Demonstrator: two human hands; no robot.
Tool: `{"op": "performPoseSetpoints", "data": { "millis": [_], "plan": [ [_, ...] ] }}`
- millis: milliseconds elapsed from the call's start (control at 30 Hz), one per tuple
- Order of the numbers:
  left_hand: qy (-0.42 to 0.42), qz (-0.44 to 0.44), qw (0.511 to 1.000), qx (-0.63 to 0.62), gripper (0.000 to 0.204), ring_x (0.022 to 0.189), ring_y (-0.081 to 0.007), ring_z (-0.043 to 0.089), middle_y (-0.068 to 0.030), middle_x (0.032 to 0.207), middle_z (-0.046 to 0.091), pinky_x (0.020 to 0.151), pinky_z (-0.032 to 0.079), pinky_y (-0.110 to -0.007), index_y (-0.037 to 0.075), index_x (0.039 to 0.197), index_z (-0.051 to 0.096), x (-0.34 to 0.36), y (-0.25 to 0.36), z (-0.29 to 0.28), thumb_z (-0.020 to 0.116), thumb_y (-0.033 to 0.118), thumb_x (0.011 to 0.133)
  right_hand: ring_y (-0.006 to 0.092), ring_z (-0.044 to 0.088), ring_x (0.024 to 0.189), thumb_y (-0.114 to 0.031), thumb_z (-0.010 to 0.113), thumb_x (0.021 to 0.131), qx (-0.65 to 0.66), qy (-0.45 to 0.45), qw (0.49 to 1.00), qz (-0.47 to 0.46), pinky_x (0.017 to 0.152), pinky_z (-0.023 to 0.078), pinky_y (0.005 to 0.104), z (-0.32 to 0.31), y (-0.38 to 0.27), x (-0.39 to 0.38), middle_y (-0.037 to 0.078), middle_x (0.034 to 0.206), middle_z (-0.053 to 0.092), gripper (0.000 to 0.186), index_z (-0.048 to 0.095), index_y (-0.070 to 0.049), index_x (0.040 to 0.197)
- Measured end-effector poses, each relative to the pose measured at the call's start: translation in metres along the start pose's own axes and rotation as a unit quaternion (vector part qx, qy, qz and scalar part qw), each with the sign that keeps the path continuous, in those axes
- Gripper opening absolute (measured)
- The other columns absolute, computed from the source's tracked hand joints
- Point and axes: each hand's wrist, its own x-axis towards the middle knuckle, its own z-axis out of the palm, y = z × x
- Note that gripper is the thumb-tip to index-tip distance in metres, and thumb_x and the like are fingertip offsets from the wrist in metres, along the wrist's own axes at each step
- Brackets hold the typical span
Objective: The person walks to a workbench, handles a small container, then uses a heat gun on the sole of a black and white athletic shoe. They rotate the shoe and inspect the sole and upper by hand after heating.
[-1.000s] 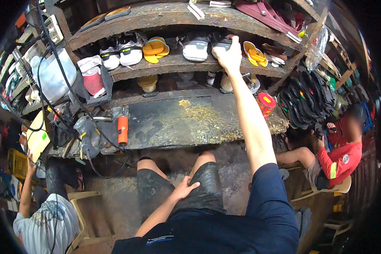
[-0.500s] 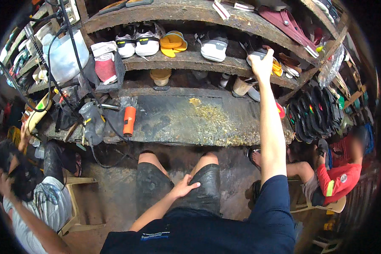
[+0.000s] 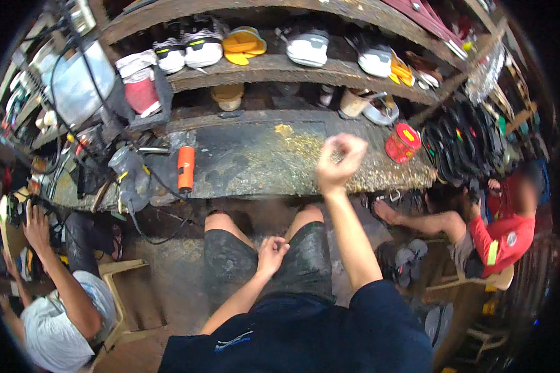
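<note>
My right hand (image 3: pixel 340 163), blurred, is raised over the front of the workbench (image 3: pixel 236 165), below the shelf, fingers curled; I cannot make out anything inside them. My left hand (image 3: pixel 271 255) rests on my lap, fingers bent round something too small or hidden to name. An orange cylinder (image 3: pixel 185 169) stands left on the bench, a red tin (image 3: pixel 402 143) right. On the shelf are white-and-black trainers (image 3: pixel 374 57) and yellow flip-flops (image 3: pixel 244 45).
A co-worker (image 3: pixel 65 317) in a grey shirt sits at my left among cables and tools; another (image 3: pixel 501 245) in red sits at my right below a pile of black footwear (image 3: pixel 460 143). A grey tool (image 3: pixel 129 177) with a cord lies on the bench's left.
My right hand has left the trainer on the shelf and come down over the bench. My left hand's fingers are more curled. The left co-worker's arm has moved upward.
</note>
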Motion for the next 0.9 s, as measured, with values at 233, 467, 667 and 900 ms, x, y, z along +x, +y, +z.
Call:
{"op": "performPoseSetpoints", "data": {
  "millis": [233, 467, 667, 900],
  "plan": [
    [-0.263, -0.005, 0.762, -0.592, 0.051, 0.12, -0.023, 0.057, -0.0129, 0.125, 0.065, 0.105, 0.046, -0.039, -0.001, 0.139, 0.055, -0.031, 0.096, -0.004, 0.053, 0.038, 0.107, 0.0181, 0.058, 0.049, 0.008, 0.074, 0.069, 0.35, -0.164, 0.922, -0.031, 0.047, 0.045, 0.0309, -0.05, -0.118, -0.043, 0.002, 0.06, 0.057, 0.036, 0.067, -0.005, 0.102],
    [-0.417, -0.042, 0.685, -0.596, 0.075, 0.129, -0.0278, 0.061, -0.0196, 0.138, 0.065, 0.114, 0.044, -0.04, -0.003, 0.143, 0.054, -0.074, 0.157, 0.026, 0.046, 0.063, 0.107, 0.0193, 0.054, 0.048, 0.002, 0.081, 0.076, 0.42, -0.083, 0.897, -0.108, 0.048, 0.047, 0.0343, -0.061, -0.168, 0.093, 0.002, 0.062, 0.059, 0.028, 0.071, -0.009, 0.1],
    [-0.489, -0.045, 0.677, -0.549, 0.074, 0.126, -0.0264, 0.061, -0.0182, 0.134, 0.065, 0.11, 0.045, -0.039, -0.002, 0.14, 0.056, -0.047, 0.13, 0.0, 0.049, 0.063, 0.106, 0.0152, 0.053, 0.051, 0.001, 0.072, 0.088, 0.538, 0.019, 0.84, -0.069, 0.048, 0.048, 0.0323, -0.066, -0.221, 0.077, 0.002, 0.067, 0.056, 0.016, 0.063, -0.009, 0.097],
    [-0.549, 0.008, 0.74, -0.388, 0.072, 0.122, -0.0247, 0.061, -0.0166, 0.13, 0.066, 0.106, 0.047, -0.038, -0.001, 0.137, 0.058, -0.043, 0.096, -0.03, 0.053, 0.063, 0.105, 0.0135, 0.053, 0.055, -0.002, 0.068, 0.095, 0.615, -0.09, 0.723, -0.301, 0.055, 0.052, 0.0324, -0.063, -0.284, 0.024, 0.001, 0.071, 0.053, 0.004, 0.067, -0.005, 0.092]
  ]
}}
